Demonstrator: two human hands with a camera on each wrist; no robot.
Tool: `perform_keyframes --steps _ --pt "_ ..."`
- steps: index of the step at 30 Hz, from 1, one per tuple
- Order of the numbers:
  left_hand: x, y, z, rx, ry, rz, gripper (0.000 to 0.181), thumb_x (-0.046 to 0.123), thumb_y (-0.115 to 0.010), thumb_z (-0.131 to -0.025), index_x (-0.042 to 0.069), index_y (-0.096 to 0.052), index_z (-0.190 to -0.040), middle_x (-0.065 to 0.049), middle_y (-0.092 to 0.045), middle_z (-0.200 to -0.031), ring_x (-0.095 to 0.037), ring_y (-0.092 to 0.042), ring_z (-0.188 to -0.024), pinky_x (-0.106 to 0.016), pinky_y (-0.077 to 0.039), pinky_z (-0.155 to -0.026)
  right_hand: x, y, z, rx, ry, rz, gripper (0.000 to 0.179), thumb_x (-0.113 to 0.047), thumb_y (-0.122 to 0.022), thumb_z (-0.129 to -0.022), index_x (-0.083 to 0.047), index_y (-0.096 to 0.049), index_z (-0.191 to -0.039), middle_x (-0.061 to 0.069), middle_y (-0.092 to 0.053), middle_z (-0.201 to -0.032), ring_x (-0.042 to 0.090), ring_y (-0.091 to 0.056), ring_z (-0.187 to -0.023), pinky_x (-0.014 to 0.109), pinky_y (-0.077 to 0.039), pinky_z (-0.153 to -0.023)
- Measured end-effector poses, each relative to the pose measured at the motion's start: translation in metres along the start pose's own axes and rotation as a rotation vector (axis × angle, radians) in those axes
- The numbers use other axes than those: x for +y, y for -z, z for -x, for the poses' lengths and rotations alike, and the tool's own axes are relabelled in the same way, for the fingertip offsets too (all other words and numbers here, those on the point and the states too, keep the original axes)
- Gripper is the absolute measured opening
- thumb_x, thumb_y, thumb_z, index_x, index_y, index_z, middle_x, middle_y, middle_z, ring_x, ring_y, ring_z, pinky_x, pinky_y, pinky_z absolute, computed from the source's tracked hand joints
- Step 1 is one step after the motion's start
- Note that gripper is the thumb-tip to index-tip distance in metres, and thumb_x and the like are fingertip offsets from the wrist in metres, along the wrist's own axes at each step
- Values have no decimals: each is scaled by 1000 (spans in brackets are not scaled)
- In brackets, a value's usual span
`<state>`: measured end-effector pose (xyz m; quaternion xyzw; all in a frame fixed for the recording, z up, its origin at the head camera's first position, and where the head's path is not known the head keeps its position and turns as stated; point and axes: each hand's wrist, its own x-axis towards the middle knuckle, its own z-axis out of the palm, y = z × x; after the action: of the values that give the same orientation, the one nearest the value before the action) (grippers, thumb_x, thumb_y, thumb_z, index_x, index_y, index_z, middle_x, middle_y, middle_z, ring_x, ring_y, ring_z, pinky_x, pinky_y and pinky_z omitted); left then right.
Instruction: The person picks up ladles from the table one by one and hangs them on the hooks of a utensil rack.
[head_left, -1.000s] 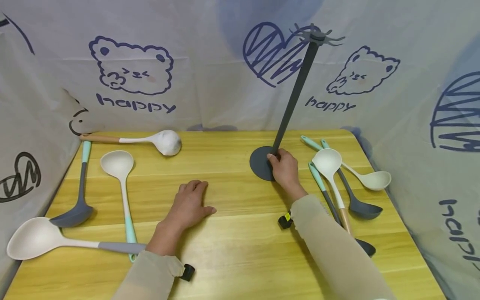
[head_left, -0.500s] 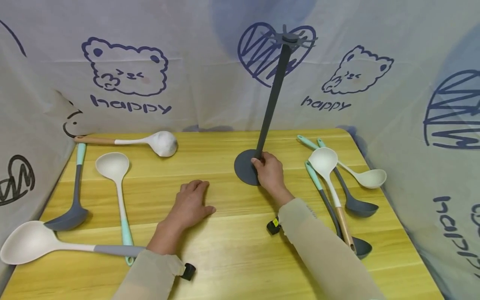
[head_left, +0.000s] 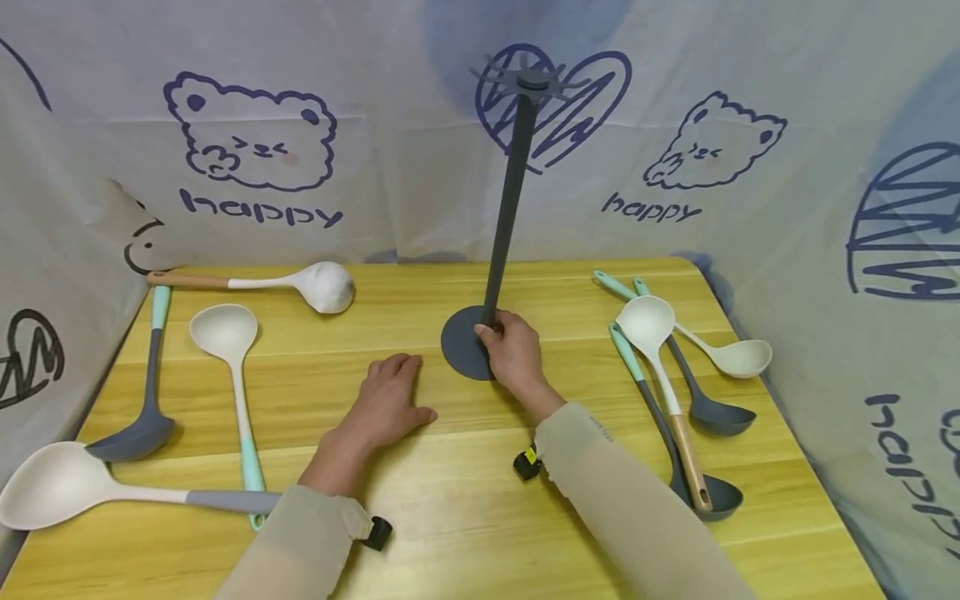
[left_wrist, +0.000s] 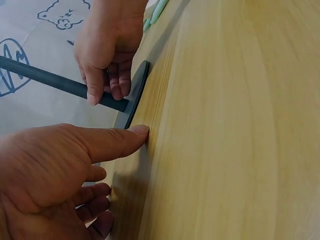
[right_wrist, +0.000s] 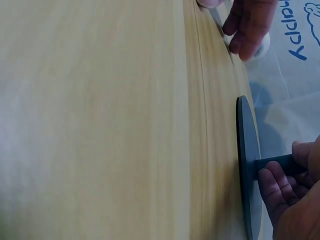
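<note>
A dark grey utensil stand (head_left: 510,196) rises from a round base, with a ring of hooks at its top. My right hand (head_left: 516,354) grips the foot of its pole, thumb on one side and fingers curled round the other. In the right wrist view the base (right_wrist: 248,175) sits on edge of view, flat against the wood. My left hand (head_left: 386,402) rests on the table left of the base, fingers relaxed and holding nothing. The left wrist view shows its thumb (left_wrist: 117,142) extended close to the base.
On the left lie several ladles, among them a white one with a mint handle (head_left: 225,329), a grey one (head_left: 138,437) and a large white one (head_left: 56,487). A wooden-handled ladle (head_left: 326,287) lies behind. More ladles overlap at the right, including a white-bowled one (head_left: 647,323). Cloth walls (head_left: 420,183) surround the table.
My right hand has moved the utensil stand leftward across the table, toward my left hand. The left hand has hardly moved. The view has shifted slightly.
</note>
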<state>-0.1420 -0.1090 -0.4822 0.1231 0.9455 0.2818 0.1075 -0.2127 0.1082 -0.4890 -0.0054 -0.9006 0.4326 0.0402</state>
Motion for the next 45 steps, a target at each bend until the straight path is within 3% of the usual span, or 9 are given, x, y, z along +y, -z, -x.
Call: perform_keyframes --steps 8,16,32,40,45 --pt "-3 0 -1 -3 -13 -6 89 27 -84 -92 -6 -36 -160 -29 -40 -160 -51 -36 -146 -66 -34 -119 -10 -13 6 -42 59 12 25 -26 -70 -104 -5 -75 -116 10 -70 -96 25 -64 -83 39 -53 -74" --pt "-2 -2 -4 -19 -13 2 92 28 -84 -92 -3 -32 -162 -28 -38 -163 -51 -35 -148 -69 -34 -117 -12 -19 8 -33 65 45 21 -28 -70 -104 -8 -74 -108 6 -64 -88 22 -59 -80 36 -49 -72" --pt "0 -2 -5 -17 -28 -4 99 29 -85 -90 -8 -28 -162 -30 -33 -166 -54 -34 -148 -69 -33 -118 -21 -28 15 -85 109 76 29 -28 -68 -105 -3 -72 -119 10 -68 -100 23 -65 -88 40 -56 -78" --pt "7 -8 -13 -6 -85 -29 87 30 -79 -95 -9 -35 -159 -30 -39 -163 -49 -32 -153 -64 -30 -123 -21 -28 12 -134 116 79 29 -29 -67 -106 -4 -72 -119 10 -70 -104 23 -68 -92 39 -59 -82" --pt "16 -12 -26 19 -113 32 77 20 -73 -98 -8 -36 -159 -30 -43 -161 -46 -31 -156 -58 -29 -127 -17 -17 13 -189 118 46 24 -20 -66 -106 -6 -73 -125 11 -75 -111 26 -72 -101 41 -60 -88"
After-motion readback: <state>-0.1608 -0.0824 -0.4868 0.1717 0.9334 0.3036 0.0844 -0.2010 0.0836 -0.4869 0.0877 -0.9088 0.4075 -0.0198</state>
